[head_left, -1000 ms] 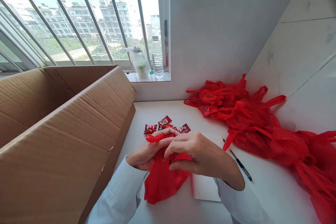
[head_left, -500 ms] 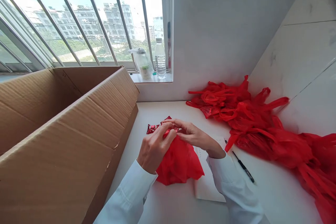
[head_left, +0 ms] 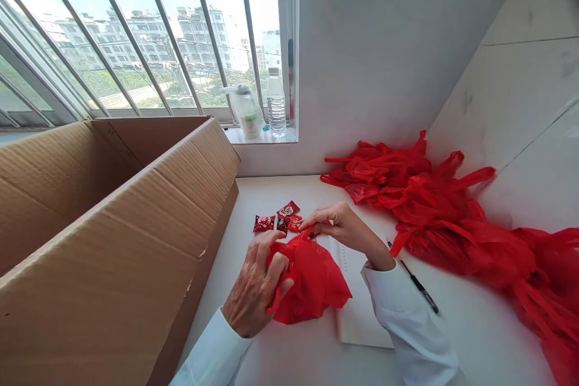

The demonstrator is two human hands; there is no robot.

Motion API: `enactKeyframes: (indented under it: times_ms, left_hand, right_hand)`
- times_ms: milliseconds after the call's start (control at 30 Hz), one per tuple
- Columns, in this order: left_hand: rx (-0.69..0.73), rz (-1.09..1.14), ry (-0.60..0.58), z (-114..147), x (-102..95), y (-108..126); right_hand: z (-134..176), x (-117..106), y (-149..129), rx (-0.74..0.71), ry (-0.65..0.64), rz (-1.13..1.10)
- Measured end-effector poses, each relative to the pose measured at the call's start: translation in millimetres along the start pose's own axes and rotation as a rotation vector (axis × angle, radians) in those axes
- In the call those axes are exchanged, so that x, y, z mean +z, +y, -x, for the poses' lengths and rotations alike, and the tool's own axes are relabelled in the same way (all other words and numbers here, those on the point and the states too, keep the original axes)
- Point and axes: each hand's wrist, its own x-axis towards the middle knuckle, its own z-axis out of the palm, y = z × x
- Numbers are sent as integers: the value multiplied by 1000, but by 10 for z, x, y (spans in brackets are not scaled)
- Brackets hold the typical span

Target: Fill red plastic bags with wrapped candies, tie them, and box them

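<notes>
A thin red plastic bag (head_left: 316, 280) lies on the white table between my hands. My left hand (head_left: 257, 283) is closed on the bag's left side, fingers curled over its edge. With thumb and fingers pinched, my right hand (head_left: 341, 226) grips the bag's upper edge at the far side. Just beyond the bag lie several small wrapped snack packets: a dark red packet (head_left: 264, 223) at the left, another red packet (head_left: 288, 210) further back, and an orange-red packet (head_left: 295, 223) near my right fingertips. The bag's contents cannot be made out.
A large open cardboard box (head_left: 194, 193) stands at the left. Filled red bags (head_left: 434, 211) are heaped along the wall at the right. A notebook (head_left: 362, 313) and a black pen (head_left: 420, 288) lie on the right. A water bottle (head_left: 276, 102) stands on the windowsill.
My hands have moved apart: the left came nearer and down, the right shifted slightly right. The bag's top has spread wider, and the packets behind it now show more fully.
</notes>
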Motion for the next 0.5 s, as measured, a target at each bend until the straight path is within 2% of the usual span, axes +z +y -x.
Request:
enactKeyframes:
  times_ms: [133,233,300,400,500]
  left_hand:
    - [-98,9,-63,471,197,-15]
    - [-212,56,-77,742,362,-47]
    - [-231,73,-78,848,453,-53]
    - [-210,69,-74,926,537,-38]
    - [-242,174,-53,977,566,-30]
  right_hand:
    - [79,-190,485,188,34,103]
    - [118,-204,809,284,-77,115]
    - [124,-163,918,297,-109,156]
    - [130,-115,872,329,-126,238]
    - [156,-88,560,308,-80,354]
